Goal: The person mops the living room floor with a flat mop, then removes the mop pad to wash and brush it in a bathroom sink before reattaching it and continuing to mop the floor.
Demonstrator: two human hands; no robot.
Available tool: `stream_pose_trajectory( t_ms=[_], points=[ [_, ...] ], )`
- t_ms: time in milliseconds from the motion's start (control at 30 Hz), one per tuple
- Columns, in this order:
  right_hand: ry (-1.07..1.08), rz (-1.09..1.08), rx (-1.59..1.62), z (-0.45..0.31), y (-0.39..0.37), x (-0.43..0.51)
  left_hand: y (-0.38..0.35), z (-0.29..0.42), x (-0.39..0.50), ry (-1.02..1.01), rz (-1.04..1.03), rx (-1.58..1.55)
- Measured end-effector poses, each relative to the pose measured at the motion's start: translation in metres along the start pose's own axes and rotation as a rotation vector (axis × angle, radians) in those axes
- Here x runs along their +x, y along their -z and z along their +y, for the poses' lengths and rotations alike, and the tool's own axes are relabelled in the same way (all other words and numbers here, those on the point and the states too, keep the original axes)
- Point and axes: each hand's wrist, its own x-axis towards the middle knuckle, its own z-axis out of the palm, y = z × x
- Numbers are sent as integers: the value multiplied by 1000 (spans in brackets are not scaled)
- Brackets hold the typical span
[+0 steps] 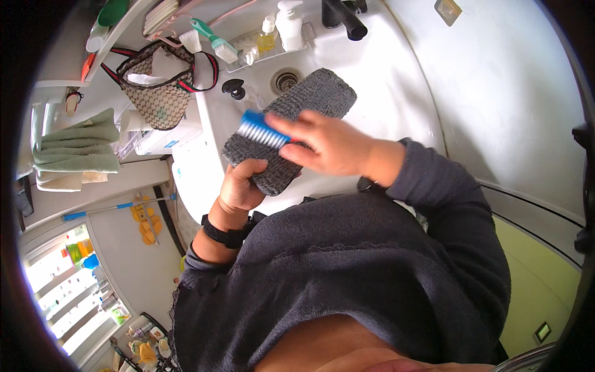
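Note:
A long, flat piece of gray knitted fabric (320,95) lies slantwise over the white sink (390,93). At its lower left end my left hand (244,183) grips the edge, thumb on top. My right hand (332,144) holds a blue scrub brush (264,130) with white bristles and some red on it. The brush is at the middle of the fabric, and it and the fingers are slightly blurred. Part of the brush is hidden under my right fingers. Beyond the fabric is the sink's drain (286,82).
A wire rack (267,58) holds a white pump bottle (289,28) and a small yellow bottle (266,35). A black-topped pump bottle (234,88) stands left of the drain. The black faucet (346,21) is at the back; a patterned bag (160,102) hangs left, near a teal brush (216,42).

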Motion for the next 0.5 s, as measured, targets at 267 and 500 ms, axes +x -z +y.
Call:
stream_pose_trajectory(
  t_ms=[267,500],
  points=[
    [-365,76,-401,102,5,8,-8,-2,-10,-52,30,162],
    [-725,128,-272,151,25,-32,-9,0,-9,-118,156,115]
  ],
)
